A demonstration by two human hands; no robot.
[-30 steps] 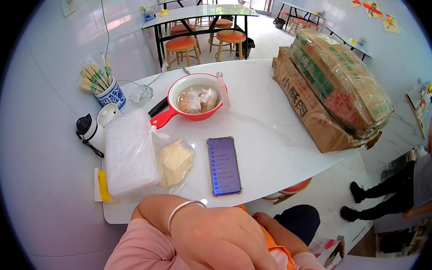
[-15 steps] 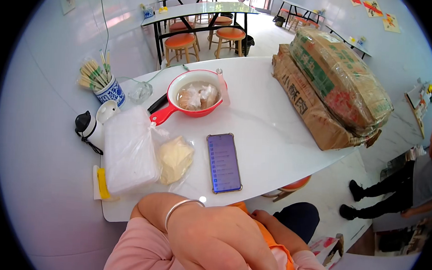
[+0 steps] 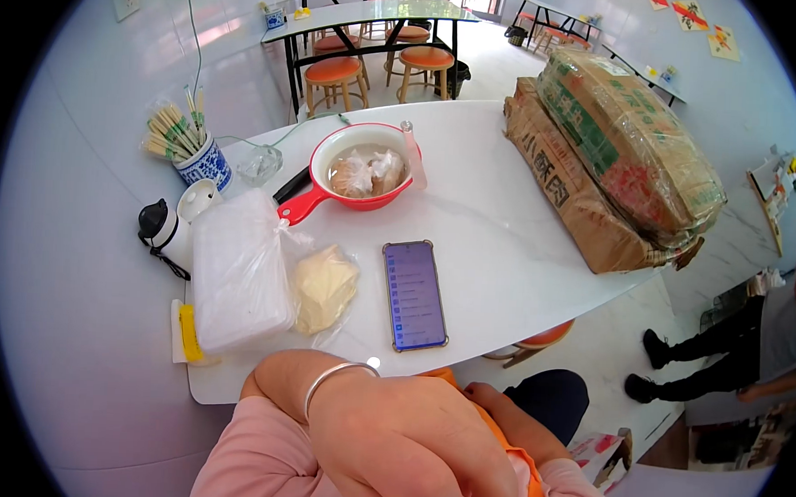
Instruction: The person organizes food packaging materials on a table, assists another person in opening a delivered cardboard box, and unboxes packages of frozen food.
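My left hand [image 3: 399, 431], with a silver bangle [image 3: 334, 379] at its wrist, is close to the camera at the bottom. Its fingers curl downward, and the frame edge cuts off the tips; whatever they hold is hidden. My right forearm [image 3: 528, 427] lies beside the orange apron [image 3: 518, 449], its hand not distinguishable. Beyond my left hand, a phone [image 3: 415, 295] with a lit screen lies face up on the white table [image 3: 478, 252]. Left of the phone are a plastic bag with a pale yellow lump [image 3: 323, 290] and a bagged stack of white containers [image 3: 237, 277].
A red-handled bowl [image 3: 364, 203] holds bagged food in liquid. Chopsticks stand in a blue-and-white holder [image 3: 204, 165] near a white bottle [image 3: 163, 234]. Wrapped cardboard boxes [image 3: 615, 160] sit at the right. A person [image 3: 758, 340] stands beyond the table; stools [image 3: 335, 72] are behind.
The view has tilted slightly, so the table and its objects appear a little higher. My left hand has shifted very slightly to the right, its fingers still curled.
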